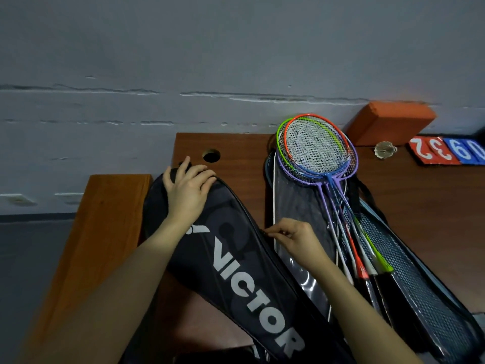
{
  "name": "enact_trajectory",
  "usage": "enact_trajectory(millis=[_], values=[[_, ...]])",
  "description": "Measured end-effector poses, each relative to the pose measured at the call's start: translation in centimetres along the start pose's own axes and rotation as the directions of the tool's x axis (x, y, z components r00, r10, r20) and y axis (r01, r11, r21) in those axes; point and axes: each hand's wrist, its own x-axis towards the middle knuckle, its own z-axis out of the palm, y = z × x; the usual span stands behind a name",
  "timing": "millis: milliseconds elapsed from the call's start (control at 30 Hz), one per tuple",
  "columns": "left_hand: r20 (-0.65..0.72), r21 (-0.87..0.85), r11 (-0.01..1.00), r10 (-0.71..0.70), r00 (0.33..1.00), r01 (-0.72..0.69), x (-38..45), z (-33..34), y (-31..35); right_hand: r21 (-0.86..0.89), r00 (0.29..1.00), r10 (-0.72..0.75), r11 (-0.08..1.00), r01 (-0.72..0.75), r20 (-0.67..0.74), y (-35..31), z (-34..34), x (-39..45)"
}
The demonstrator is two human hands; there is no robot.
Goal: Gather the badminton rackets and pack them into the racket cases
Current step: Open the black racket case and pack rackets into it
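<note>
A dark racket case (pixel 236 258) with white VICTOR lettering lies slanted across the brown table (pixel 236 148). My left hand (pixel 187 187) rests over the case's rounded top end, fingers curved on its rim. My right hand (pixel 294 237) pinches the zipper pull at the case's right edge. To the right, several rackets (pixel 317 151) with orange, green, purple and blue frames lie stacked on an open clear-and-mesh case (pixel 296 206), handles pointing toward me.
An orange block (pixel 391 124) leans at the wall behind the rackets. A shuttlecock (pixel 384 149) and red and blue score flip cards (pixel 446 151) sit at the back right. A wooden bench (pixel 99 232) stands left of the table. The table has a round cable hole (pixel 211 155).
</note>
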Motion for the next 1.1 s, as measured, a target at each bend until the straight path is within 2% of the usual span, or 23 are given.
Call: enact_trajectory(millis=[100,167,200,267,300,333,500,633,733,900,1100], values=[[0.029,0.032,0.999,0.031,0.999,-0.032,0.2,-0.3,0.7,-0.011,0.999,-0.009,1.000,0.008,-0.037,-0.3,0.1,-0.7],[0.124,-0.022,0.981,0.196,0.973,-0.195,-0.4,-1.0,1.7,0.001,0.996,-0.036,0.999,0.036,-0.077,-0.7,0.4,-0.8],[0.208,-0.055,0.950,0.312,0.927,-0.307,-1.1,-1.2,2.4,0.004,0.994,-0.058,0.998,0.058,-0.089,-0.9,0.5,-0.7],[0.357,-0.067,0.860,0.494,0.792,-0.506,-2.9,-1.3,3.4,0.006,0.990,-0.102,0.995,0.103,-0.093,-1.4,0.7,-0.6],[0.389,-0.049,0.823,0.538,0.748,-0.566,-3.6,-1.3,3.6,0.001,0.989,-0.120,0.993,0.121,-0.091,-1.6,0.7,-0.6],[0.389,-0.036,0.809,0.552,0.737,-0.587,-4.0,-1.3,3.7,-0.013,0.987,-0.135,0.991,0.135,-0.089,-1.7,0.8,-0.5],[0.359,-0.095,0.833,0.539,0.762,-0.545,-3.2,-0.7,3.2,-0.013,0.990,-0.067,0.998,0.066,-0.122,-2.1,1.5,-0.5],[0.292,-0.139,0.810,0.584,0.758,-0.570,-3.1,1.7,2.1,-0.140,0.990,-0.053,0.990,0.034,-0.134,-1.8,2.1,-0.3],[0.268,-0.158,0.799,0.600,0.754,-0.580,-2.5,3.7,1.0,-0.120,0.987,0.073,0.989,-0.091,-0.145,0.2,2.7,-1.6],[0.316,-0.178,0.860,0.510,0.800,-0.478,-0.9,5.6,-0.3,-0.019,0.929,0.331,0.941,-0.338,-0.166,3.2,2.3,-5.5],[0.372,-0.056,0.921,0.378,0.848,-0.386,-0.8,6.8,0.2,-0.085,0.911,0.377,0.915,-0.394,-0.168,4.2,1.0,-8.5]])
